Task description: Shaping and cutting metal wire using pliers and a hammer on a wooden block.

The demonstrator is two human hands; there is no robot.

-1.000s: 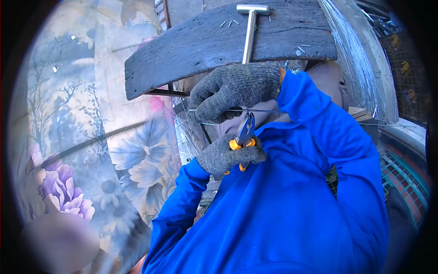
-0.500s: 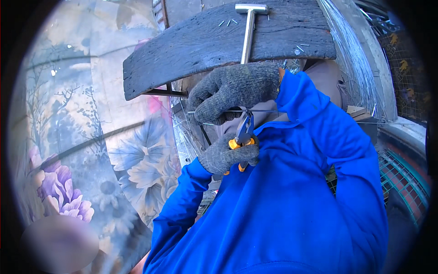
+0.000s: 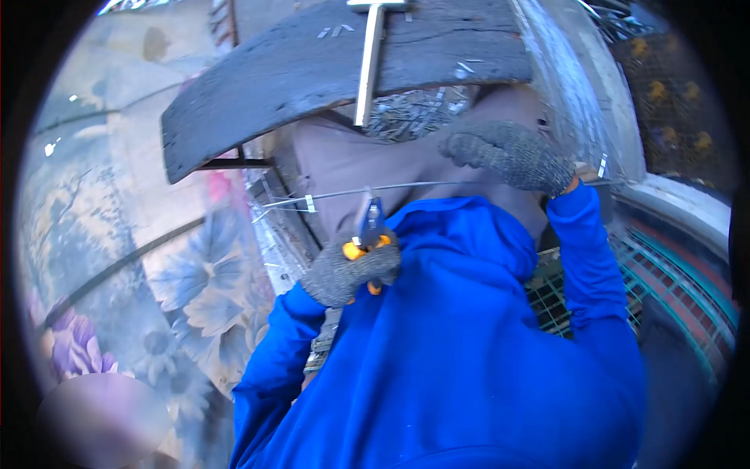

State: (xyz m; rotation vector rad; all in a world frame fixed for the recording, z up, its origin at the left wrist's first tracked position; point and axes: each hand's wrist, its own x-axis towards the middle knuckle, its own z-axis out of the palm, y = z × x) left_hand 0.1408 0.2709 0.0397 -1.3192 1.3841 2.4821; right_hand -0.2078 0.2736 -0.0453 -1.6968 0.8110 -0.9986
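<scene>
left hand (image 3: 344, 273): gloved, wrapped tight around the orange-handled pliers (image 3: 367, 234), nose up so the tips bite the wire from below

right hand (image 3: 512, 155): gloved too, fist closed over the wire further along, looks like it's keeping it taut for the pliers

wire (image 3: 437, 186): thin, runs roughly level between both hands, over a brown lap

plank (image 3: 312, 59): dark weathered board up top, acting as a bench

hammer (image 3: 369, 59): lying on the plank, handle toward the person, within reach
</scene>
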